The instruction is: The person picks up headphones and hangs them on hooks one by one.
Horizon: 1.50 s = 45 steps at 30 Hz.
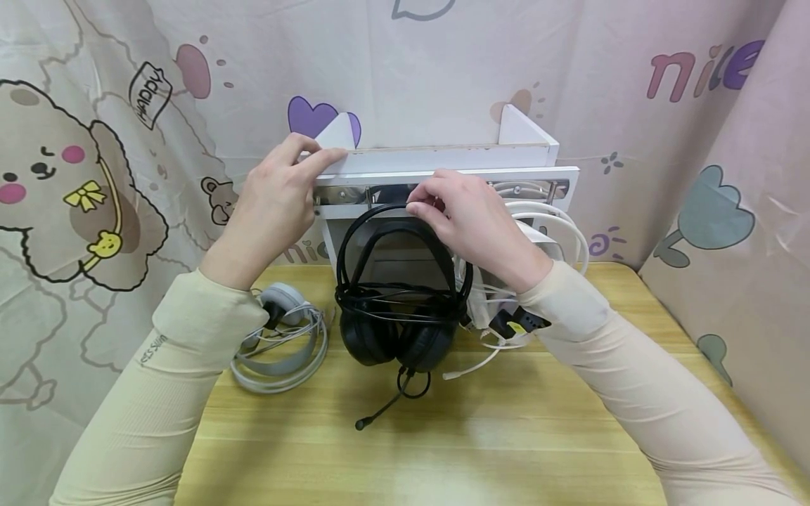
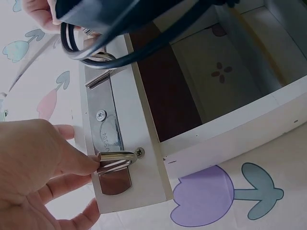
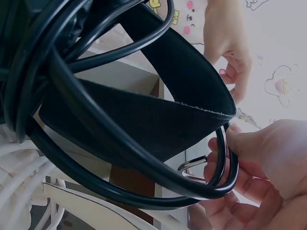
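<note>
Your right hand (image 1: pixel 473 216) pinches the black headphones (image 1: pixel 425 333), hanging lengthwise below it, while your left hand (image 1: pixel 276 193) grips the rack (image 1: pixel 395 176) at its left end.

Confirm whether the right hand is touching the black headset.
Touching: the right wrist view shows the right hand gripping the black headset by its headband.

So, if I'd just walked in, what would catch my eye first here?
Probably the big black headset in the middle of the head view, pinched at its top by the person's right hand before a white hook rack, whose left end the left hand grips. Next, perhaps, the large cartoon animal at far left on the curtain, and the pale headphones on the table's left side.
</note>
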Motion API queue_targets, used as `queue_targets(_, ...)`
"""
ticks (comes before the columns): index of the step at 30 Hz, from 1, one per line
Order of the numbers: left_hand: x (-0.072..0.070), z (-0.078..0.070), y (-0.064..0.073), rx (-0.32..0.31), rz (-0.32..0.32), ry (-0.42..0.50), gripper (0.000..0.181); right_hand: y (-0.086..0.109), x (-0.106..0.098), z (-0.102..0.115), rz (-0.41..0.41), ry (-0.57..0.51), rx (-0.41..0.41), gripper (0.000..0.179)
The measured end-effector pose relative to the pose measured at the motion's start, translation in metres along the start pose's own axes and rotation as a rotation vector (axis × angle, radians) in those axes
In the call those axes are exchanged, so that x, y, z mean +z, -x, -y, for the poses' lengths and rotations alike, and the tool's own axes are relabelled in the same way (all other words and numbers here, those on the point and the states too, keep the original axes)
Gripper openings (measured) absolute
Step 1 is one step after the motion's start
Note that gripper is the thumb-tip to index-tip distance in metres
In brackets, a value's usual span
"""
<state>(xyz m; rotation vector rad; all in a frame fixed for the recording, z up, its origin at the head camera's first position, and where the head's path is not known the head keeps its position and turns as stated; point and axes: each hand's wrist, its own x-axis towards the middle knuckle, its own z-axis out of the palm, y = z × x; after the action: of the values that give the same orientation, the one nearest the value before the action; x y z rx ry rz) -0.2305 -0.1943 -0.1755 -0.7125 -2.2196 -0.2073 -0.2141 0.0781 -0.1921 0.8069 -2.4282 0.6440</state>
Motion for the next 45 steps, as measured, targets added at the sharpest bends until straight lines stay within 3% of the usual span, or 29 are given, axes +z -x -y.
queue_targets(26, 0.0, 0.0, 0.0, -0.013, 0.019, 0.001, 0.064, -0.003, 0.003, -0.001, 0.062, -0.026, 0.012, 0.026)
queue_targets(45, 0.002, 0.0, 0.0, -0.003, 0.005, 0.003, 0.064, 0.006, 0.0, -0.015, 0.076, -0.061, -0.054, 0.038)
